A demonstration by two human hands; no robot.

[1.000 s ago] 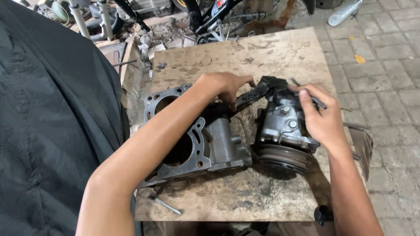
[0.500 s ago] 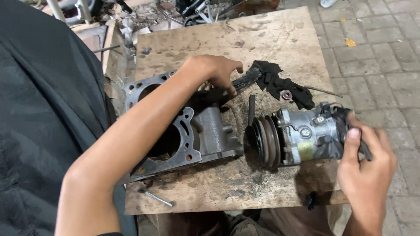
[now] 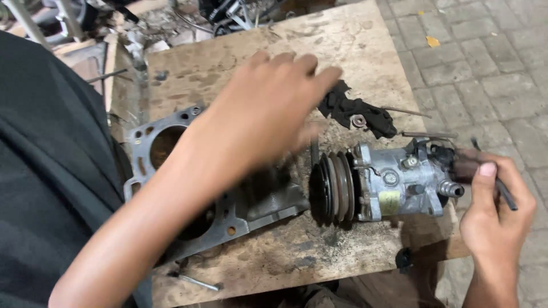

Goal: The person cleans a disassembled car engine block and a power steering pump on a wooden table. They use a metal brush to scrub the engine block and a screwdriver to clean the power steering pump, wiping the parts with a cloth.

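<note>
The grey compressor [image 3: 394, 182] lies on its side on the worn wooden board [image 3: 365, 51], its 3-groove black pulley [image 3: 334, 185] facing the engine block [image 3: 228, 199] and its ported rear end just beside the right hand [image 3: 494, 217] at the board's right edge. That hand sits behind the compressor's rear, thumb up against a thin dark rod-like tool [image 3: 505, 191] that it pinches between thumb and curled fingers; whether the fingers also touch the compressor's fitting I cannot tell. The left hand [image 3: 268, 108] is raised over the block, blurred, fingers spread and loosely extended, holding nothing, with its fingertips reaching toward the black bracket [image 3: 357, 114] that lies on the board above the compressor. Compared with 0.5 s ago, the left hand has lifted off the block's top edge and swung toward the bracket, while the right hand has slid from clasping the compressor's rear end to sitting a little behind it; the compressor keeps the same sideways lie. A loose bolt [image 3: 197, 280] rests near the board's front edge, below the block.
</note>
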